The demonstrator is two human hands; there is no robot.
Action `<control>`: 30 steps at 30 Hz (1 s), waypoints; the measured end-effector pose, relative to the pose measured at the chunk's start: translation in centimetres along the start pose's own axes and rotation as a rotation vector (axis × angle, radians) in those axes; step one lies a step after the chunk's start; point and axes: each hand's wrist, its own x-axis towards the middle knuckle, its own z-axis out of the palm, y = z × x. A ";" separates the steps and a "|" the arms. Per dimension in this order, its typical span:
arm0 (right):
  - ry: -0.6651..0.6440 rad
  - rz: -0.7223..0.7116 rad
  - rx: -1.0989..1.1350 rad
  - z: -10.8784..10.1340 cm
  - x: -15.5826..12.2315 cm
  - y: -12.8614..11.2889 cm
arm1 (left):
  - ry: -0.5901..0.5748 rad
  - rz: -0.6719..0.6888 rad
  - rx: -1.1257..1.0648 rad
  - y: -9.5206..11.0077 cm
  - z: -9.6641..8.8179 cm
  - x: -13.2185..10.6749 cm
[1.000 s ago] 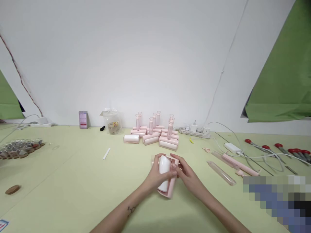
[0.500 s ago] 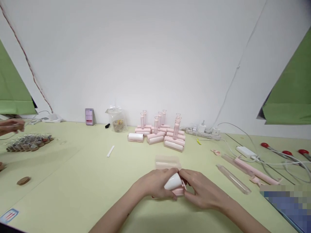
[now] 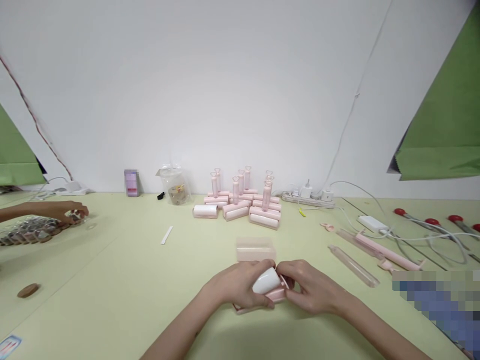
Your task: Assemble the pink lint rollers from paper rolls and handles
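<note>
White roller (image 3: 265,283) in pink frame (image 3: 277,295), left fingers (image 3: 264,301) clamped around both, right fingers (image 3: 295,298) pinched on the frame's end

Right here on the table (image 3: 112,300), lint rollers (image 3: 264,217) sit behind the roller cover (image 3: 255,249), bagged cup (image 3: 178,193) left, power strip (image 3: 313,202) right!

The smooth cylindrical roll (image 3: 265,281) is showing unpatterned white, while the slim plastic housing (image 3: 276,294) is showing pale pink. The boxy translucent plastic cover (image 3: 255,249) is carrying a faint pink tint. The clustered plastic rollers (image 3: 264,217) are repeating pale pink with white. The broad flat worktop (image 3: 131,290) is showing plain yellow-green, with the flat oval disc (image 3: 28,290) adding brown. The hanging cloth sheet (image 3: 442,125) is showing green, and the flat rectangular card (image 3: 10,345) is mixing white, blue and red.
</note>
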 end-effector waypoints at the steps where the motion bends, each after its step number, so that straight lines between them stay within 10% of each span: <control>1: 0.010 -0.003 0.019 0.1 0.0 0.0 | -0.007 0.010 0.000 0.1 0.0 0.0; 11: -0.112 0.217 0.331 -3.0 -0.5 0.7 | 0.040 0.049 -0.080 -1.1 0.3 0.2; 15: -0.119 0.219 0.561 -1.8 -0.1 1.5 | 0.312 0.027 -0.425 -0.9 1.4 1.0; 19: 0.037 0.132 0.915 1.1 0.9 1.5 | 0.481 0.056 -0.770 -0.9 3.0 1.9; 24: 0.327 0.220 0.819 0.4 1.3 2.0 | 0.585 0.112 -0.616 -4.6 1.6 1.9; 30: 0.473 0.334 0.564 -2.0 0.5 2.5 | 0.316 -0.143 -0.546 -7.5 1.2 1.3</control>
